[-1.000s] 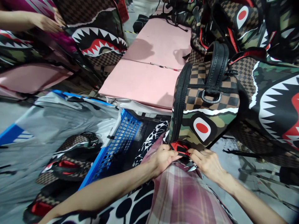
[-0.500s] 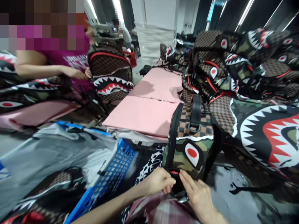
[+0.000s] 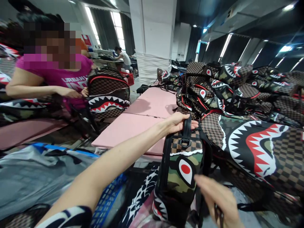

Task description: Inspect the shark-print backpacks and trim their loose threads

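A small backpack (image 3: 182, 177) with brown check, camouflage, a red-and-white eye and shark teeth stands in my lap, tilted slightly. My left hand (image 3: 181, 123) reaches across to its top and holds the black carry handle (image 3: 187, 126), fingers passed through the loop. My right hand (image 3: 217, 196) is beside the bag's lower right side, blurred, its fingertips close to the eye patch. A thin dark tool (image 3: 218, 213) lies in the curled lower fingers of that hand; its kind is not clear.
A large shark-print bag (image 3: 256, 145) lies close on my right, before a heap of similar bags (image 3: 213, 85). A pink table (image 3: 133, 126) stretches ahead. To the left is a blue crate (image 3: 106, 202) with grey plastic. A co-worker in a purple shirt (image 3: 54, 76) handles a backpack (image 3: 109, 95).
My left hand has moved from the bag's lower end up to its top handle. My right hand has shifted right, off the lower end. The view has tilted up.
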Demonstrator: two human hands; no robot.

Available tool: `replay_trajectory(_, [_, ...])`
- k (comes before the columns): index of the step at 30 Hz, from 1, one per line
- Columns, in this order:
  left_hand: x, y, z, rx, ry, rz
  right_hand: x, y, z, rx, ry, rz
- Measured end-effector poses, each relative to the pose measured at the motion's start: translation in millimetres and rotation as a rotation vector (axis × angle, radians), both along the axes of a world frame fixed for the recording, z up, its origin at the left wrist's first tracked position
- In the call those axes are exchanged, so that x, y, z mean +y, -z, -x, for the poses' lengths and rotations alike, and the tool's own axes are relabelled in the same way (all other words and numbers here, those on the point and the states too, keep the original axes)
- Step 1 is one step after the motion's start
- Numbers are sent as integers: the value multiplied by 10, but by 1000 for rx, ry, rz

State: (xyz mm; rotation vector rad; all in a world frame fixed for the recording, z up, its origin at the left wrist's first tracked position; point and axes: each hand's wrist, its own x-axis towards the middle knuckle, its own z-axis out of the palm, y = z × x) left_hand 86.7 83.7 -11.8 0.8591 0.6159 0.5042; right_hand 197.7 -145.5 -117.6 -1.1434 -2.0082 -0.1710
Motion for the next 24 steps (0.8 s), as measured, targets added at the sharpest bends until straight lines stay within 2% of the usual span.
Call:
replay_trajectory(3, [-220, -61, 18, -23, -34, -48, 286, -455, 18, -196, 194, -94])
replay_trajectory(6, [-518, -231, 145, -60, -24, -126, 379, -666, 126, -367, 199, -227])
replay_trajectory(8, [-717, -432, 237, -98, 22, -176, 273, -782, 155, -429, 145, -278])
replay_trajectory(10, [-884, -695, 315, -163, 53, -235, 104, -961, 117, -472, 121, -309])
replay_trajectory(13, [-1033, -1067, 392, -254, 77, -340, -69, -1253, 2, -553, 101, -324])
replay_trajectory(15, [-1051, -1178, 405, -276, 111, -395, -50, -1315, -51, -570, 96, -339])
replay_trajectory(17, [-979, -1124, 376, -269, 143, -411, 97, -1212, -65, -526, 113, -373])
replay_trajectory(19, [-811, -945, 319, -274, 119, -389, 341, -999, -46, -431, 142, -443])
replay_trajectory(22, [-476, -656, 265, -333, -25, -355, 717, -700, 12, -344, 158, -507])
replay_trajectory(24, [-305, -561, 293, -350, -106, -347, 875, -607, 52, -365, 112, -483])
